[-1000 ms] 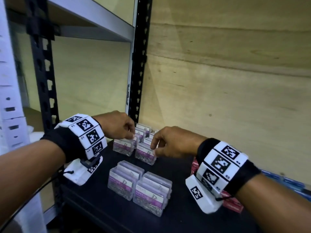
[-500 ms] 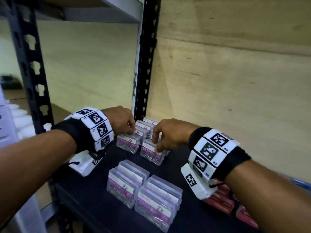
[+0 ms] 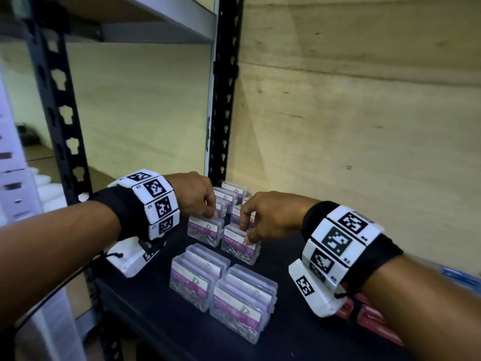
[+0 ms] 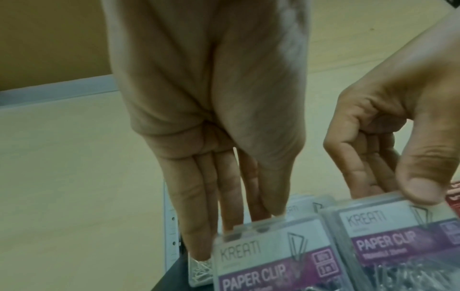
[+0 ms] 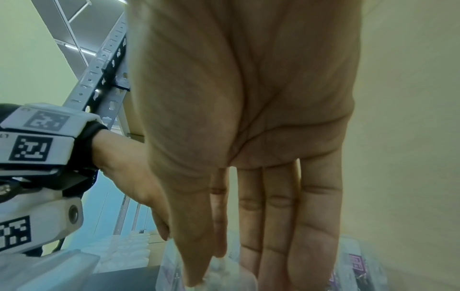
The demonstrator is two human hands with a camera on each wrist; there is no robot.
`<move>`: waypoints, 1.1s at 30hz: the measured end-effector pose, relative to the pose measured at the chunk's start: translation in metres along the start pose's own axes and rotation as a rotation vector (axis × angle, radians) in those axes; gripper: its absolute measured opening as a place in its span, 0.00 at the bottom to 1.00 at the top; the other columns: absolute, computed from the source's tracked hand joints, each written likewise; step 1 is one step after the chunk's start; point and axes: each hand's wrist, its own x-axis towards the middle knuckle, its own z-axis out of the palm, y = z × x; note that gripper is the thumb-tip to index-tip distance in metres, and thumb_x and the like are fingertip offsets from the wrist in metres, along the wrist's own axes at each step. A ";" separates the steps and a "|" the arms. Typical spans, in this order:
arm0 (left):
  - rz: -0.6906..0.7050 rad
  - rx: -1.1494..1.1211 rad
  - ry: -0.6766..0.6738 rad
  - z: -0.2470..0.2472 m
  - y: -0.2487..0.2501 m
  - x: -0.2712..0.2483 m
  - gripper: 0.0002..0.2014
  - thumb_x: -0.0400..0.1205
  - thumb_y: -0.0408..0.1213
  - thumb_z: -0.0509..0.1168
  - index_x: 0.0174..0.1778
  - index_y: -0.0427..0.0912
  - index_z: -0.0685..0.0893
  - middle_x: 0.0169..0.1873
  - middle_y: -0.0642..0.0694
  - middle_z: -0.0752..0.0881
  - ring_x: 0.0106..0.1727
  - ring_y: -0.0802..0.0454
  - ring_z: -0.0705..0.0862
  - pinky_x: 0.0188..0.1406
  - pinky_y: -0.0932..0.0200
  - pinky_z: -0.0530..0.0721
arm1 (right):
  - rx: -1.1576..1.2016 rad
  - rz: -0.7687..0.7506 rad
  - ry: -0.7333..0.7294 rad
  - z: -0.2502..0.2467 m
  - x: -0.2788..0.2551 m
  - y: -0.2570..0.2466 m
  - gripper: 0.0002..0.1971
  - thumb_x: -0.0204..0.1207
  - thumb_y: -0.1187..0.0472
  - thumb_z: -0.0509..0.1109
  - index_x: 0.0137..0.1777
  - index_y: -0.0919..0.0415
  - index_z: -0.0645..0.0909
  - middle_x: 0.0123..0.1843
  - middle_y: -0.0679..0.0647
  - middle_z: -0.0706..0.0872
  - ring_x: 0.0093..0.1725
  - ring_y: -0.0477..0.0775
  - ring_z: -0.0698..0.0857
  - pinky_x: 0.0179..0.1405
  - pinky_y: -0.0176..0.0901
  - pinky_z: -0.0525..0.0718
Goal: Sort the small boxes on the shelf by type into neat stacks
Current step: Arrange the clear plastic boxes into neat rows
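Hands both down on the paper clip boxes: my left hand [image 3: 196, 195] pinches the top edge of one paper clip box [image 3: 205, 230], and my right hand [image 3: 270, 217] pinches the box beside it [image 3: 240, 244]. More clear boxes [image 3: 231, 194] sit just past the fingertips, two stacks [image 3: 221, 287] nearer my wrists, red boxes [image 3: 374, 321] under my right wrist, all on the black shelf [image 3: 299, 340].

"KREATI" and "PAPER CLIP" on the clear boxes [image 4: 278, 261]; smaller print probably sizes, too blurred.

Black wristbands [image 3: 122, 212] — white blocks, square-patterned markers [image 3: 156, 187]
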 end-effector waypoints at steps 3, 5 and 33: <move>0.020 -0.010 -0.028 -0.001 0.005 -0.007 0.10 0.81 0.54 0.69 0.53 0.58 0.91 0.41 0.63 0.87 0.49 0.60 0.84 0.54 0.60 0.81 | 0.005 0.007 -0.018 0.001 -0.008 -0.001 0.12 0.75 0.53 0.78 0.57 0.48 0.85 0.41 0.40 0.81 0.47 0.47 0.82 0.44 0.40 0.78; 0.047 -0.022 -0.054 -0.003 0.008 -0.011 0.10 0.80 0.53 0.69 0.54 0.59 0.91 0.39 0.67 0.86 0.49 0.62 0.84 0.53 0.62 0.79 | 0.017 0.007 -0.031 0.001 -0.013 -0.001 0.11 0.76 0.53 0.77 0.57 0.48 0.85 0.40 0.38 0.80 0.47 0.46 0.81 0.47 0.41 0.78; 0.170 -0.053 -0.165 -0.004 0.031 -0.043 0.11 0.82 0.48 0.69 0.58 0.56 0.90 0.50 0.64 0.90 0.53 0.67 0.85 0.64 0.57 0.81 | 0.189 -0.018 -0.088 0.016 -0.060 0.006 0.10 0.79 0.54 0.73 0.58 0.46 0.82 0.45 0.44 0.89 0.44 0.45 0.89 0.50 0.42 0.86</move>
